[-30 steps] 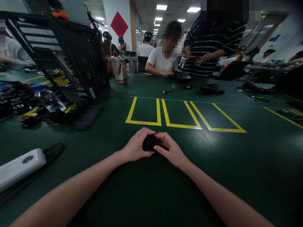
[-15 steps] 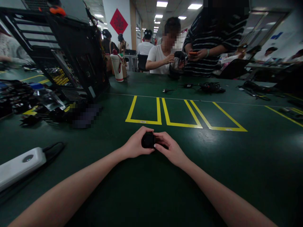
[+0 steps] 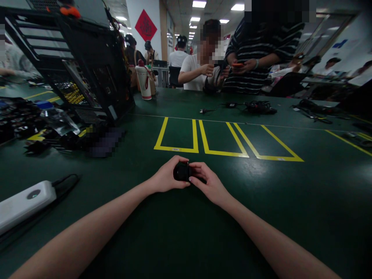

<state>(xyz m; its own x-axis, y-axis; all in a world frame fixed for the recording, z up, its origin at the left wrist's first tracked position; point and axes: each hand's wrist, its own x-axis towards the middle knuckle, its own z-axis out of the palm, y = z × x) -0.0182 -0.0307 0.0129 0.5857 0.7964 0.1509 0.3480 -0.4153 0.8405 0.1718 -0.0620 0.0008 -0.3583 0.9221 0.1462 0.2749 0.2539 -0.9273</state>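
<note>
Head view: L hand (image 3: 165, 176) & R hand (image 3: 210, 184) meet at ctr over green bench (image 3: 186, 236), forearms (image 3: 101, 215) angled inward. 1 small blk object (image 3: 181, 171) betw. them, just nearer than 3 yellow tape outlines (image 3: 226, 154). L grip: curved wide, clamped round object; R grip: narrower, thumb & fingertips (image 3: 192, 179) on its R edge.

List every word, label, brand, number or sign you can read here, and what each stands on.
None can be read with certainty.
Red diamond sign on the pillar: dark characters, too blurred.
Small label on the left yellow frame: too small.
Small label on the right yellow frame: too small.
White label on a black adapter: too small.
Blue mark on the right wall: blurred.
Held black object: no text shows.
</note>
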